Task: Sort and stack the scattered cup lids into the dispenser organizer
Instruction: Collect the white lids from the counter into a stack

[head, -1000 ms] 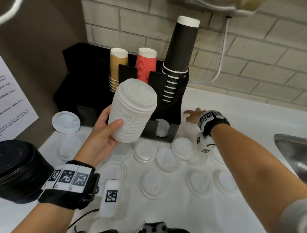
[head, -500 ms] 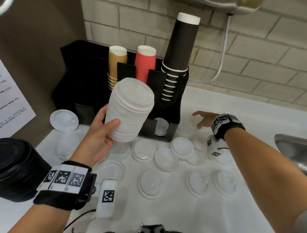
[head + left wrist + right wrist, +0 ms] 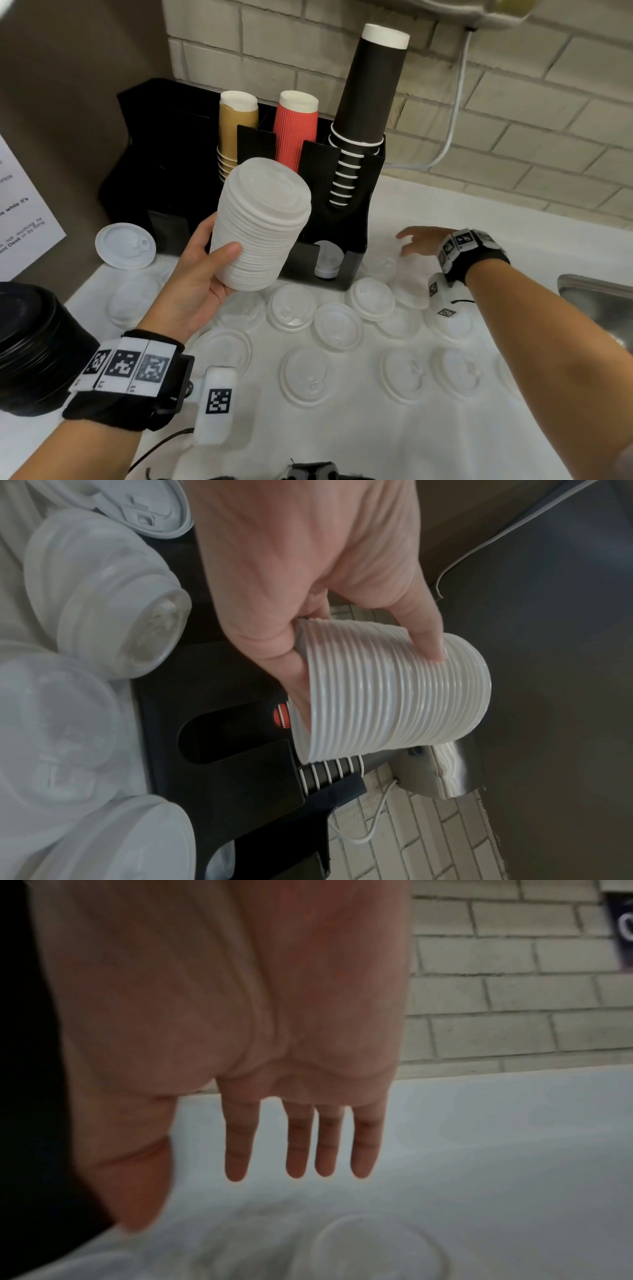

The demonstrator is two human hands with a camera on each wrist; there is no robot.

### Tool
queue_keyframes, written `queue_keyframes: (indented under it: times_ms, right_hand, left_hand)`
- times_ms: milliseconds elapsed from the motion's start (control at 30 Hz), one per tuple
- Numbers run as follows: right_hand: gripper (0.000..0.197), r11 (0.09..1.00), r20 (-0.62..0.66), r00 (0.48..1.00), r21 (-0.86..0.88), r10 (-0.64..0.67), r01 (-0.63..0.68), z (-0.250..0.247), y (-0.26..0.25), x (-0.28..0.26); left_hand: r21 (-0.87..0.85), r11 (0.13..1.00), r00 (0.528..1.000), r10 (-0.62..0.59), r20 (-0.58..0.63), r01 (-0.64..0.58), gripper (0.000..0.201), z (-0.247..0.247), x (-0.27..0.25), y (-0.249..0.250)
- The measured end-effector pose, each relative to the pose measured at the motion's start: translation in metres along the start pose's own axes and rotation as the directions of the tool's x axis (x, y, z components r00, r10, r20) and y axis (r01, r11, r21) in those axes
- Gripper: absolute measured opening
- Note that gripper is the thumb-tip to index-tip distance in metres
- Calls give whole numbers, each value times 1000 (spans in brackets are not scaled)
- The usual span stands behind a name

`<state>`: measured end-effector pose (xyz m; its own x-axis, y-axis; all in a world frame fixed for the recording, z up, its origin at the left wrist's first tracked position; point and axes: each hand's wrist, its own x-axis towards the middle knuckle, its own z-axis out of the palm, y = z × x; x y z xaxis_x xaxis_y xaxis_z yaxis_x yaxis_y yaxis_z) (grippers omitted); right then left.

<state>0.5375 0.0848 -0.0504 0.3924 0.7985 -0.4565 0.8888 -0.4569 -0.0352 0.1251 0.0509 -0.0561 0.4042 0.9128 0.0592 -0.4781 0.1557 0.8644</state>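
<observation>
My left hand (image 3: pixel 202 274) grips a tall stack of white lids (image 3: pixel 260 222) (image 3: pixel 387 693), held in the air in front of the black dispenser organizer (image 3: pixel 342 212). The organizer holds tan, red and black cup stacks, and a white lid (image 3: pixel 327 258) shows in its lower right slot. Several white lids (image 3: pixel 337 325) lie scattered on the white counter. My right hand (image 3: pixel 416 240) (image 3: pixel 301 1150) hovers with straight, spread fingers over lids (image 3: pixel 383 265) just right of the organizer, holding nothing.
A stack of black lids (image 3: pixel 30 346) stands at the left edge. One white lid (image 3: pixel 125 245) leans against the organizer's left base. A steel sink (image 3: pixel 603 301) sits at the right. A white cable (image 3: pixel 452 113) hangs down the brick wall.
My right hand has drawn away from the organizer's right side, moving right over the counter. The left hand keeps the lid stack in about the same place.
</observation>
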Motion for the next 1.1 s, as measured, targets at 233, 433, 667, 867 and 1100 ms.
queue_keyframes:
  times_ms: [233, 433, 667, 867, 1100]
  right_hand:
    - [107, 973, 48, 986, -162, -160, 166, 29, -48, 1]
    - [64, 984, -118, 983, 89, -142, 153, 15, -39, -10]
    - [54, 493, -543, 833, 755, 102, 432, -1, -38, -105]
    - [51, 165, -803, 596, 587, -3, 793, 45, -107, -193]
    - [55, 243, -870, 480, 445, -111, 862, 57, -150, -220]
  left_hand:
    - [1, 1000, 1000, 5, 4, -5, 105, 3, -1, 2]
    - [-11, 1000, 1000, 5, 8, -5, 108, 1, -4, 2]
    - [-66, 998, 999, -21, 36, 23, 100, 7, -5, -7]
    - [-104, 993, 999, -48, 23, 50, 64, 14, -8, -23]
    - [-96, 993, 996, -72, 49, 76, 70, 16, -12, -27]
